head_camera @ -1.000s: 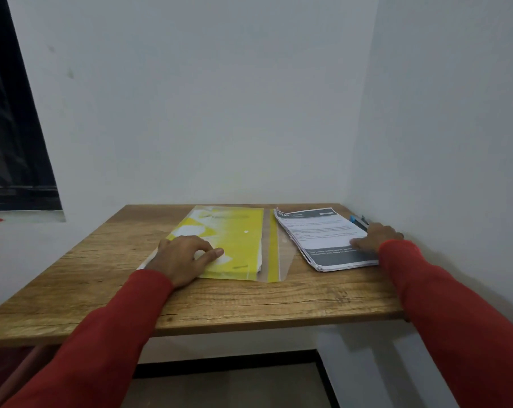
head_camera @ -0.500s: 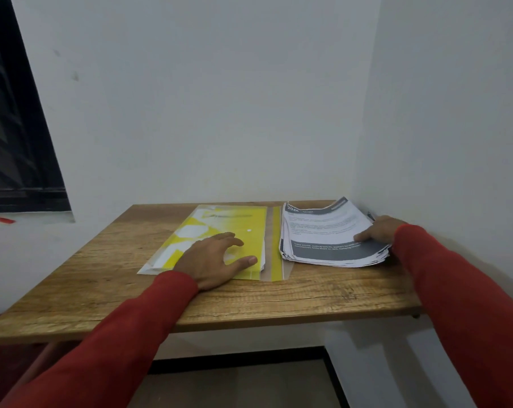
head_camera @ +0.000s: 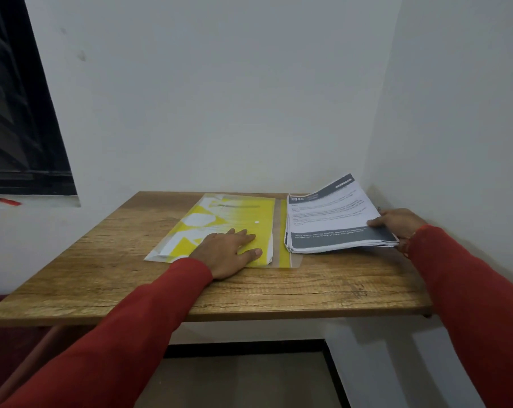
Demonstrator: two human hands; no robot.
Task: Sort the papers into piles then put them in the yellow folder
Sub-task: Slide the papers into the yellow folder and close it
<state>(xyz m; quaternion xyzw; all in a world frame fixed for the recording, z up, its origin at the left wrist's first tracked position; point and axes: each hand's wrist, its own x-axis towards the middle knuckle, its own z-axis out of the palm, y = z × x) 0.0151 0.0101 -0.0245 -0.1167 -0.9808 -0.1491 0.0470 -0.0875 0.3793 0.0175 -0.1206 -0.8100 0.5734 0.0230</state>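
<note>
I see my left hand (head_camera: 231, 248) lying flat, fingers spread and straight, pressing down on the yellow translucent plastic folder (head_camera: 234, 219) at the centre of the frame, on the brown wood-grain surface (head_camera: 102, 260). The folder lies flat with a clear strip along its right edge. Just to its right, touching or slightly overlapping that strip, is the stack of white printed papers with dark grey bands (head_camera: 329, 219). My right hand (head_camera: 396, 225) at the right of the frame has its grip pinching the stack's right edge, thumb on top and fingers underneath, so that side is tilted up off the surface while the left edge rests down near the folder.

I judge the step in hand to be lifting the whole stack so sorting can begin; no separate piles exist yet. To do it well I would hold the pinch deep enough that the lower sheets do not slide out, since they already fan a little at the near right corner. I would hold the folder pinned with the left palm so the rising papers do not drag it, and bring the stack toward the open wood in the lower middle of the frame, where there is room to deal piles.
</note>
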